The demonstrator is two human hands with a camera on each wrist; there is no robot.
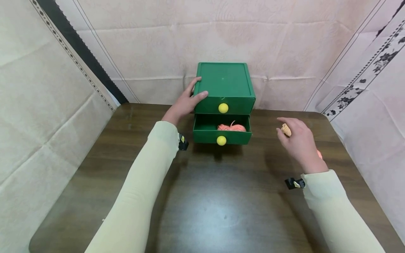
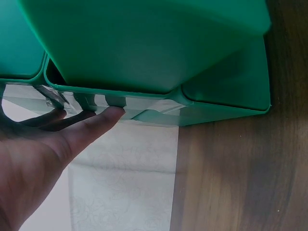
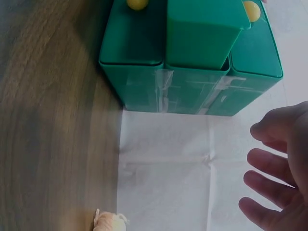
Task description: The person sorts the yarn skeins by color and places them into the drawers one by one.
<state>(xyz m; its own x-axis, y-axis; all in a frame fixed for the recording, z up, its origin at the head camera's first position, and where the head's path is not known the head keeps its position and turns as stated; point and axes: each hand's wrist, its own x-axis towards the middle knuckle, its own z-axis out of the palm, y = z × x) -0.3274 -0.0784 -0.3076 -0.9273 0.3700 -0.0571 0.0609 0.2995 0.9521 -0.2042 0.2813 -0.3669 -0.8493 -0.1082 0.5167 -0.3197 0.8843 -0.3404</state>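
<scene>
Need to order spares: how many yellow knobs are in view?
3: top knob on the upper drawer; middle knob on the open drawer; bottom knob on the lowest drawer, hidden in the head view, seen from right wrist.

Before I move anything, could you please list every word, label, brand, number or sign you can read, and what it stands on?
None: no text can be read on the green unit or pink yarn.
Too small to read: any print on the left wrist camera and right wrist camera.

drawer unit [image 1: 224, 80]: green | knobs [image 1: 223, 108]: yellow | yarn [image 1: 235, 128]: coral pink | small bundle [image 1: 286, 130]: tan | table [image 1: 218, 200]: brown, wood-grained | sleeves [image 1: 136, 196]: pale green | cloth [image 1: 373, 140]: off-white, black floral border
</scene>
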